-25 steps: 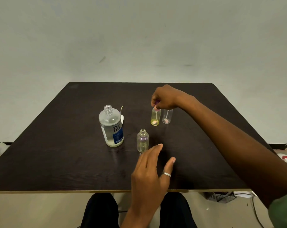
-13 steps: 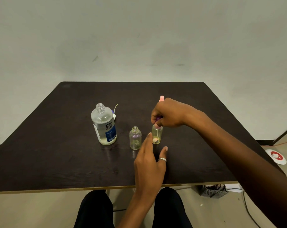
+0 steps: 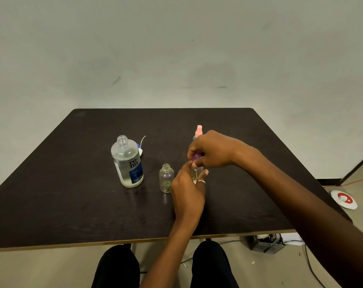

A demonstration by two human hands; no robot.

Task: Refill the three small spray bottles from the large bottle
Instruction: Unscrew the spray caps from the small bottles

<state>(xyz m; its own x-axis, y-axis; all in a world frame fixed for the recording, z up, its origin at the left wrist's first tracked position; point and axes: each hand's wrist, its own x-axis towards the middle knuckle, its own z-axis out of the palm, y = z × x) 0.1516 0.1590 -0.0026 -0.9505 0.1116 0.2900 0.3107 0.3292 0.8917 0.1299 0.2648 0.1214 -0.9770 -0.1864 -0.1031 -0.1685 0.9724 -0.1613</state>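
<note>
The large clear bottle (image 3: pixel 128 163) with a blue label stands open on the dark table (image 3: pixel 72 194), part full of pale liquid. To its right stands a small open bottle (image 3: pixel 166 178) with no cap. Further right, my left hand (image 3: pixel 187 192) grips the body of a second small bottle (image 3: pixel 196 171), and my right hand (image 3: pixel 209 150) pinches its purple spray top (image 3: pixel 196 156). A third small bottle with a pink spray top (image 3: pixel 198 130) stands behind my right hand, mostly hidden.
A spray head with a thin tube (image 3: pixel 141 145) lies behind the large bottle. My knees show below the table's front edge. On the floor to the right are a red-and-white disc (image 3: pixel 344 199) and a grey box (image 3: pixel 267 244) with cables.
My right hand brought the purple-topped bottle toward me, next to the uncapped one. My left hand rose from the table and took hold of that bottle's body.
</note>
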